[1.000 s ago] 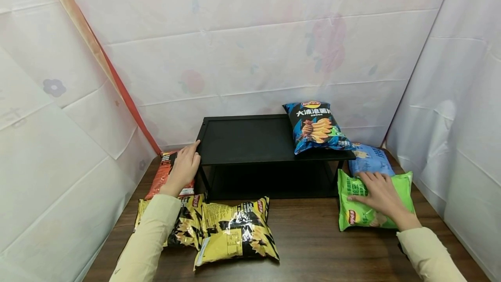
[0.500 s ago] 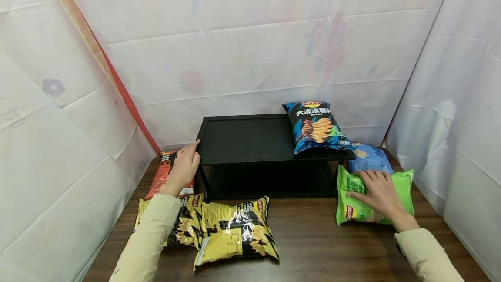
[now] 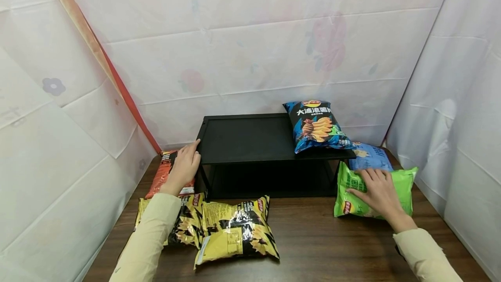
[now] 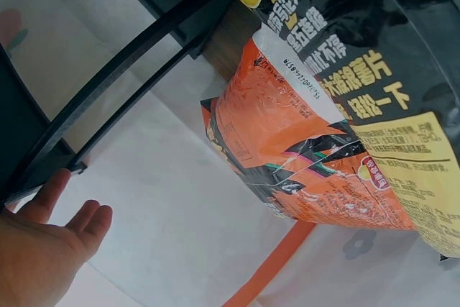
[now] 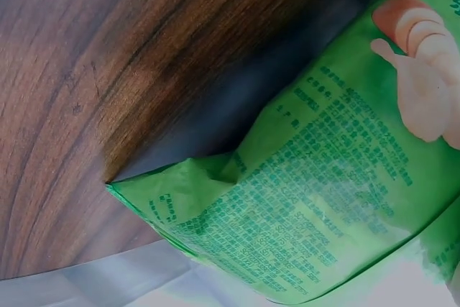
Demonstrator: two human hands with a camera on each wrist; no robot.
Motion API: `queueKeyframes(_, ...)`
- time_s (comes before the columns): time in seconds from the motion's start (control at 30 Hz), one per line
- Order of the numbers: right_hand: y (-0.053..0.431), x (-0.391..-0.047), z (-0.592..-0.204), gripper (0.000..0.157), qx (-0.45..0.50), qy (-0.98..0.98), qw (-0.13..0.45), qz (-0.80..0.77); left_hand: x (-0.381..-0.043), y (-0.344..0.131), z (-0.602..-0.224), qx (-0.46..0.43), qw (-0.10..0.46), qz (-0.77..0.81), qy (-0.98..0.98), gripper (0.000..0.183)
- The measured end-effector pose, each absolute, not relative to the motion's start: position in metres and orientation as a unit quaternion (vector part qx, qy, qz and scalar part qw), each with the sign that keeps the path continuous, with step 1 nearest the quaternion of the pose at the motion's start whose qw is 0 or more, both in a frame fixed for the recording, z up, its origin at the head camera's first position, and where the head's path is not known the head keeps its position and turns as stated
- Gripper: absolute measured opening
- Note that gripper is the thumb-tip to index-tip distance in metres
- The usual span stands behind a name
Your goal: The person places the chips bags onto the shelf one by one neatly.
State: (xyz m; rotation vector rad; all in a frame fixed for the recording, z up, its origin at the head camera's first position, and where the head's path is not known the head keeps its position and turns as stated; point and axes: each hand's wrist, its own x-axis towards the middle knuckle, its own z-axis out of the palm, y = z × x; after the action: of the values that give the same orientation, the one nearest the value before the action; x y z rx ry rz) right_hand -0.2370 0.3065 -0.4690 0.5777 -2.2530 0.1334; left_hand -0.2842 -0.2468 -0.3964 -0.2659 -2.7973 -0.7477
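My right hand (image 3: 379, 191) grips a green bag of chips (image 3: 403, 188) from above, fingers over its far edge and thumb on the near side. In the right wrist view the printed back of that bag (image 5: 287, 199) tilts up off the wooden table, and the hand is out of sight. My left hand (image 3: 184, 166) rests its fingertips against the left edge of a black two-tier rack (image 3: 246, 140). The left wrist view shows the same hand (image 4: 54, 242) with loosely extended fingers at the rack's frame (image 4: 108, 80).
A blue bag of chips (image 3: 317, 127) lies on the rack's top right. Behind the green bag is a light-blue bag (image 3: 369, 156). An orange-red bag (image 3: 159, 177) and two yellow-black bags (image 3: 238, 229) lie at left and front. White printed cloth (image 3: 250, 55) encloses the table (image 3: 309, 238).
The green bag has tilted, its near edge moving up and away from me under my right hand, which has shifted slightly. My left hand has stayed at the rack.
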Motion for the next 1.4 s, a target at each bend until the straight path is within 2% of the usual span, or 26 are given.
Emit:
queueKeyframes(0.27, 0.301, -0.238, -0.468, 0.076, 0.223, -0.881, 0.414, 0.059, -0.284, -0.246, -0.396, -0.092, 0.121, -0.257, -0.954, 0.051)
queueKeyframes(0.7, 0.296, -0.234, -0.467, 0.066, 0.217, -0.879, 0.423, 0.041, -0.286, -0.246, -0.396, -0.091, 0.116, -0.255, -0.956, 0.051)
queueKeyframes(1.03, 0.293, -0.237, -0.473, 0.064, 0.225, -0.847, 0.480, 0.031, -0.286, -0.246, -0.396, -0.093, 0.116, -0.252, -0.956, 0.051)
queueKeyframes(1.4, 0.290, -0.232, -0.473, 0.063, 0.228, -0.862, 0.451, 0.040, -0.284, -0.247, -0.397, -0.090, 0.119, -0.254, -0.956, 0.051)
